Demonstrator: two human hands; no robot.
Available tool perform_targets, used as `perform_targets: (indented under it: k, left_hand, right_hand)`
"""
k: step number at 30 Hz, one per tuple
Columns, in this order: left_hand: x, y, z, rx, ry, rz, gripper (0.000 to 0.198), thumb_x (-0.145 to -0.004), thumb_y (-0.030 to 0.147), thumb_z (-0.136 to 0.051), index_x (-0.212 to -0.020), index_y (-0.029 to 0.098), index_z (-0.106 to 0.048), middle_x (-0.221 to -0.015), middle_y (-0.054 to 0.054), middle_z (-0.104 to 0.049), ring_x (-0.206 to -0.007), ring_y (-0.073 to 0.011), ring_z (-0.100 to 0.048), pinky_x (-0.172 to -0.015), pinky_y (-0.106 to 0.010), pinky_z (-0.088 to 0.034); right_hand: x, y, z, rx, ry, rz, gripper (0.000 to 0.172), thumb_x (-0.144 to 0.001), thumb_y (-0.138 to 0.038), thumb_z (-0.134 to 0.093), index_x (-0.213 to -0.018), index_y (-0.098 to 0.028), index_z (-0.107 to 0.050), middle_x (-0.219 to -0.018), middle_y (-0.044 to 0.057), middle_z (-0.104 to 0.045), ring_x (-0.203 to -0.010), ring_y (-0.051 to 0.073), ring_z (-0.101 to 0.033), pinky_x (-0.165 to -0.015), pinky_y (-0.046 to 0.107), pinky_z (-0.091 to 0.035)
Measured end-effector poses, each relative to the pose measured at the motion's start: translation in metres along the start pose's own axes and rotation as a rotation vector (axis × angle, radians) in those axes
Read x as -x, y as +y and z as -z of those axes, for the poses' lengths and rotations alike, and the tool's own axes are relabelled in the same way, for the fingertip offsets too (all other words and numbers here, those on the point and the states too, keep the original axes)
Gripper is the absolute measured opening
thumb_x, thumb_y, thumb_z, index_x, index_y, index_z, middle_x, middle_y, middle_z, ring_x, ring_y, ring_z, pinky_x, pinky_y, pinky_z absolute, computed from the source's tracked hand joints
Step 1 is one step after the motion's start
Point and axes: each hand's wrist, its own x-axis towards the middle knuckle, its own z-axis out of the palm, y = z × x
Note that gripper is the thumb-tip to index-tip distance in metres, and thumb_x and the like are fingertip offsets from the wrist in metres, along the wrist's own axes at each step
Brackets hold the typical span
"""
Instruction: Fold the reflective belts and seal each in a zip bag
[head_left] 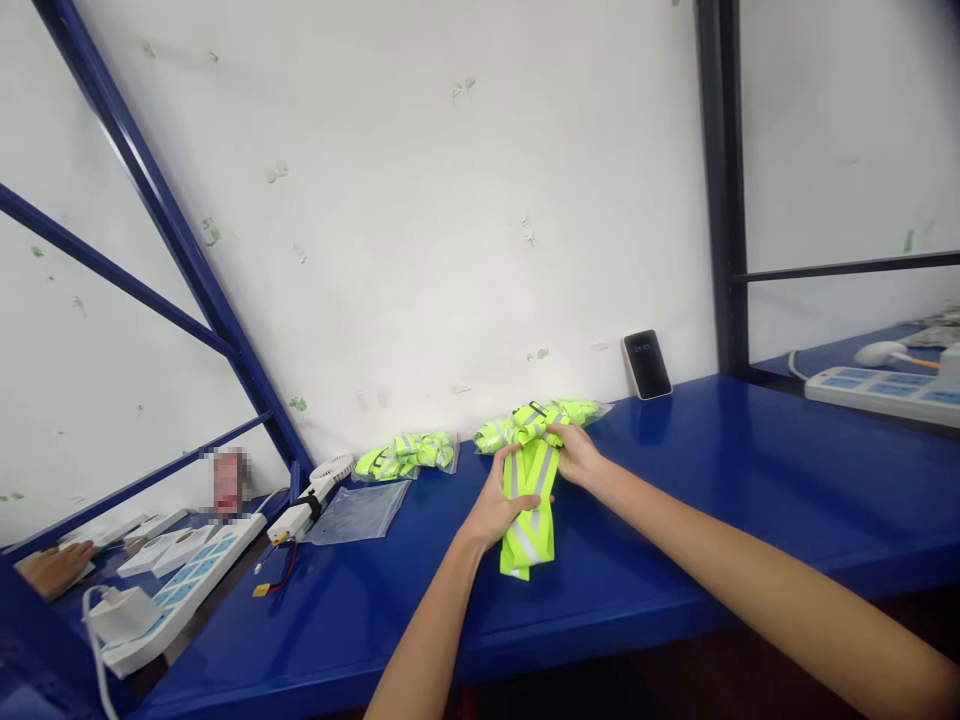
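Over the middle of the blue table, a neon yellow-green strap bundle [534,535] with silver reflective stripes is held between my two hands. My left hand [501,508] wraps round its left side, thumb across the front. At its upper right, the fingers of my right hand [576,452] close on the top of the strap. Just behind lies a clear bag of similar yellow-green straps [577,410], partly hidden by the held bundle. Another bagged yellow-green bundle [405,455] rests farther left near the wall.
An unfilled clear bag [358,512] lies at left beside a white device [296,518] with wires and a small fan [332,468]. A phone [647,365] leans on the wall. Power strips [180,595] and another person's hand [58,568] are at far left.
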Motion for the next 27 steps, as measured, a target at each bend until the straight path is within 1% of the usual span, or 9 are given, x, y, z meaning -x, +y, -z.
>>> perform_targets:
  k: [2, 4, 7, 10, 13, 15, 17, 21, 27]
  left_hand:
    - [0.002, 0.003, -0.003, -0.014, -0.017, -0.021, 0.107, -0.065, 0.013, -0.076, -0.147, 0.037, -0.010, -0.131, -0.013, -0.056, -0.092, -0.0257, -0.069, -0.080, -0.040, -0.053]
    - [0.002, 0.002, -0.003, -0.022, -0.039, -0.002, 0.115, -0.068, 0.011, -0.072, -0.147, 0.041, 0.006, -0.137, -0.014, -0.050, -0.094, -0.0269, -0.069, -0.081, -0.042, -0.054]
    - [-0.001, -0.003, 0.001, -0.009, -0.003, 0.018, 0.116, -0.070, 0.010, -0.068, -0.147, 0.040, 0.014, -0.136, -0.014, -0.052, -0.097, -0.0262, -0.068, -0.082, -0.041, -0.053]
    - [-0.007, -0.009, 0.007, 0.044, 0.128, 0.050, 0.110, -0.069, 0.008, -0.064, -0.149, 0.036, 0.007, -0.125, -0.011, -0.061, -0.091, -0.0228, -0.070, -0.079, -0.035, -0.054]
    - [-0.012, -0.010, 0.012, 0.067, 0.237, 0.138, 0.091, -0.066, 0.006, -0.060, -0.147, 0.023, -0.024, -0.101, -0.009, -0.071, -0.073, -0.0200, -0.070, -0.068, -0.031, -0.054]
    - [-0.014, -0.009, 0.013, 0.032, 0.259, 0.202, 0.067, -0.062, 0.005, -0.056, -0.129, 0.011, -0.051, -0.082, -0.009, -0.072, -0.061, -0.0190, -0.066, -0.057, -0.029, -0.051]
    - [-0.015, -0.008, 0.015, -0.012, 0.273, 0.240, 0.047, -0.057, 0.003, -0.052, -0.103, 0.007, -0.065, -0.067, -0.008, -0.069, -0.049, -0.0168, -0.060, -0.048, -0.026, -0.046]
    - [-0.013, -0.010, 0.016, -0.010, 0.333, 0.216, 0.027, -0.051, 0.003, -0.048, -0.072, 0.011, -0.062, -0.051, -0.002, -0.061, -0.039, -0.0119, -0.050, -0.042, -0.023, -0.038]
    - [-0.010, -0.015, 0.016, 0.104, 0.385, 0.133, 0.019, -0.046, 0.007, -0.046, -0.061, 0.013, -0.055, -0.047, 0.000, -0.057, -0.040, -0.0128, -0.051, -0.046, -0.025, -0.041]
  right_hand:
    - [-0.001, -0.003, 0.000, -0.006, 0.076, -0.036, 0.038, -0.062, -0.005, -0.058, -0.090, -0.025, -0.042, -0.072, -0.002, -0.062, -0.058, 0.018, -0.062, -0.049, 0.031, -0.053]
    - [0.002, -0.004, -0.003, 0.003, 0.121, 0.003, 0.044, -0.059, -0.004, -0.057, -0.094, -0.027, -0.043, -0.072, -0.004, -0.061, -0.059, 0.017, -0.062, -0.050, 0.029, -0.052]
    - [0.007, -0.005, -0.007, 0.099, 0.042, 0.139, 0.052, -0.056, -0.007, -0.060, -0.102, -0.028, -0.046, -0.071, -0.006, -0.059, -0.061, 0.015, -0.060, -0.052, 0.025, -0.049]
    - [0.012, -0.006, -0.008, 0.300, -0.095, 0.279, 0.050, -0.056, -0.012, -0.063, -0.102, -0.028, -0.051, -0.075, -0.005, -0.058, -0.065, 0.015, -0.058, -0.056, 0.024, -0.046]
    - [0.016, -0.008, -0.009, 0.549, -0.181, 0.452, 0.041, -0.060, -0.013, -0.062, -0.099, -0.025, -0.056, -0.082, -0.004, -0.059, -0.072, 0.017, -0.057, -0.063, 0.027, -0.047]
    - [0.020, -0.011, -0.009, 0.678, -0.258, 0.561, 0.039, -0.062, -0.010, -0.060, -0.099, -0.025, -0.059, -0.097, -0.001, -0.063, -0.088, 0.020, -0.060, -0.078, 0.032, -0.048]
    - [0.025, -0.013, -0.009, 0.768, -0.374, 0.646, 0.042, -0.063, -0.006, -0.055, -0.100, -0.025, -0.061, -0.117, 0.001, -0.062, -0.109, 0.023, -0.056, -0.097, 0.039, -0.041]
    - [0.034, -0.013, -0.005, 0.878, -0.600, 0.676, 0.054, -0.058, 0.001, -0.044, -0.101, -0.026, -0.064, -0.131, 0.002, -0.057, -0.126, 0.024, -0.047, -0.110, 0.046, -0.028]
    - [0.037, -0.011, 0.001, 0.965, -0.793, 0.627, 0.055, -0.055, 0.003, -0.042, -0.096, -0.025, -0.066, -0.124, 0.003, -0.061, -0.119, 0.026, -0.053, -0.104, 0.046, -0.035]
